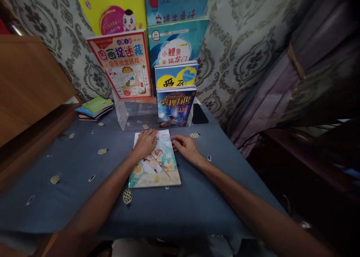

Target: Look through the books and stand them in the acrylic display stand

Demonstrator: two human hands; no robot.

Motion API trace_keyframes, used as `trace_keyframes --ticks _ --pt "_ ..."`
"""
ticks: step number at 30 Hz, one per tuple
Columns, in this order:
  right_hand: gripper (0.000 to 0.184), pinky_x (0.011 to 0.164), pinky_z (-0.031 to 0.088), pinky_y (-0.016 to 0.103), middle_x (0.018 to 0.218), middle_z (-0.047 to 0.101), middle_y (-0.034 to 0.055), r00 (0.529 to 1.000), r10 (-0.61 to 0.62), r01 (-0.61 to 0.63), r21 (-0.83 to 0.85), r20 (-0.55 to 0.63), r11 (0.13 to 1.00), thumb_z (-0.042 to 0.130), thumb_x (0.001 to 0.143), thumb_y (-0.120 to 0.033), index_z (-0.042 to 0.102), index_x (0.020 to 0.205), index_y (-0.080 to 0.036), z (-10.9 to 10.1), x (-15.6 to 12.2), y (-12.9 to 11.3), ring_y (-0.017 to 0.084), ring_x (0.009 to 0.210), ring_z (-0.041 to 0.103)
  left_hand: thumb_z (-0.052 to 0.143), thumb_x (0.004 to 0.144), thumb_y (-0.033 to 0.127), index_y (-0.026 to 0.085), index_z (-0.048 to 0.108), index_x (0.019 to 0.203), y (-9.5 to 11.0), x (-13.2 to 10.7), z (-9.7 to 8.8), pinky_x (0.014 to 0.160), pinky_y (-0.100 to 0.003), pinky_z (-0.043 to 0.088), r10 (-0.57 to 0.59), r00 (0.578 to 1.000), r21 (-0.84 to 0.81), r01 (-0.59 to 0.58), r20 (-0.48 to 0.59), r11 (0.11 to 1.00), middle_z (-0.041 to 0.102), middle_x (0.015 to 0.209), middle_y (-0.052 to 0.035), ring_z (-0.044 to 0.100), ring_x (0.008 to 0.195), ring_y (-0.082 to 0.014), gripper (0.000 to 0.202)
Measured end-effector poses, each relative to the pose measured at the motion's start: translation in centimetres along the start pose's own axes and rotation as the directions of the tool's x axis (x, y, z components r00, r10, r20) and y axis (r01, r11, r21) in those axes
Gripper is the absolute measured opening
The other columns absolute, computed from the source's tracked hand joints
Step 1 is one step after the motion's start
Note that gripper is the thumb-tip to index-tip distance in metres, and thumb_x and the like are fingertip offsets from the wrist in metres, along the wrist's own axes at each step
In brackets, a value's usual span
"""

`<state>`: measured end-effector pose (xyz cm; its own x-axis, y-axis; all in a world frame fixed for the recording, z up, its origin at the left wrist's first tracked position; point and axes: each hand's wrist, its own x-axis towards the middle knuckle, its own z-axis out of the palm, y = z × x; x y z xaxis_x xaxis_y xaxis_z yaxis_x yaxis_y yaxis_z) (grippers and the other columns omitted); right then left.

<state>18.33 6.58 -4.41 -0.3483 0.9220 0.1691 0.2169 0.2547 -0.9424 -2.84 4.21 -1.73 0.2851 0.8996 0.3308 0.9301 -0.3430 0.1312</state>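
A thin picture book [154, 170] with a pale green and cream cover lies shut on the cloth in front of me. Its cover shows a figure with a red headpiece and a long staff. Across the book's upper left part my left hand [145, 143] rests flat, palm down and fingers extended, hiding some of the title. My right hand [186, 147] is at the upper right edge of the book, its index finger reaching the edge. The fingers there are loosely bent, with the thumb apart from the index finger; nothing shows between them.
A clear acrylic stand [137, 118] behind the book holds several upright books, including a red-bordered one [126, 67] and a dark blue one [176, 108]. Small books [95, 107] are stacked at the left. A black phone [199, 113] lies right of the stand. A patterned curtain [219, 54] hangs behind.
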Motion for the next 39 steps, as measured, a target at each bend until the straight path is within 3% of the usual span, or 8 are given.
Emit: trace_keyframes --ticks 8,16,23,30,35,39 --pt "0.026 0.053 0.054 0.024 0.061 0.067 -0.0019 1.0 0.003 -0.003 -0.047 0.013 0.999 0.053 0.085 -0.016 0.073 0.103 -0.015 -0.2 -0.1 -0.6 0.013 0.05 0.064 0.043 0.096 0.018 0.015 0.058 0.127 0.2 0.1 0.1 0.107 -0.042 0.044 -0.038 0.999 0.06 0.038 -0.002 0.997 0.065 0.13 -0.0136 0.059 0.121 -0.0262 0.034" --pt "0.029 0.058 0.056 0.027 0.07 0.072 0.0021 0.998 -0.058 0.051 -0.207 -0.026 0.977 0.053 0.085 -0.016 0.075 0.104 -0.017 0.0 -0.7 -1.4 0.016 0.058 0.067 0.041 0.098 0.021 0.016 0.062 0.117 0.3 0.1 -0.5 0.095 -0.041 0.047 -0.011 1.0 0.134 0.008 0.024 0.991 0.065 0.118 -0.0125 0.06 0.108 -0.027 0.029" --pt "0.028 0.056 0.057 0.026 0.068 0.071 0.0012 1.0 0.01 -0.01 -0.078 0.004 0.997 0.049 0.086 -0.019 0.073 0.102 -0.016 0.8 -1.3 -2.0 0.017 0.057 0.068 0.042 0.1 0.027 0.015 0.059 0.122 -0.3 -0.1 -1.0 0.094 -0.042 0.046 0.005 1.0 0.132 -0.008 0.023 0.991 0.062 0.118 -0.0122 0.056 0.109 -0.0274 0.03" --pt "0.028 0.054 0.056 0.026 0.066 0.07 0.0011 0.999 0.003 -0.001 -0.072 0.035 0.997 0.049 0.087 -0.018 0.073 0.102 -0.017 1.0 -1.5 -2.1 0.016 0.053 0.067 0.038 0.102 0.03 0.014 0.06 0.119 -1.2 0.0 -1.1 0.095 -0.043 0.046 0.057 0.997 0.056 -0.06 0.052 0.997 0.059 0.111 -0.012 0.054 0.104 -0.0271 0.031" --pt "0.03 0.058 0.057 0.027 0.079 0.073 0.0039 0.997 -0.076 0.077 -0.148 0.011 0.986 0.051 0.086 -0.019 0.073 0.107 -0.017 1.1 -0.8 -1.1 0.016 0.061 0.067 0.039 0.102 0.031 0.015 0.058 0.12 -1.7 -0.1 -0.9 0.096 -0.044 0.046 0.111 0.993 0.007 -0.111 0.041 0.994 0.059 0.112 -0.0124 0.053 0.107 -0.0269 0.031" --pt "0.035 0.071 0.058 0.031 0.095 0.075 0.0066 0.993 -0.11 0.097 -0.231 -0.044 0.968 0.054 0.085 -0.016 0.07 0.116 -0.018 1.1 0.3 -0.6 0.017 0.073 0.069 0.041 0.101 0.03 0.016 0.059 0.122 -1.6 -0.3 -1.0 0.096 -0.042 0.046 0.143 0.989 0.01 -0.143 0.033 0.99 0.06 0.112 -0.0115 0.054 0.106 -0.0263 0.031"
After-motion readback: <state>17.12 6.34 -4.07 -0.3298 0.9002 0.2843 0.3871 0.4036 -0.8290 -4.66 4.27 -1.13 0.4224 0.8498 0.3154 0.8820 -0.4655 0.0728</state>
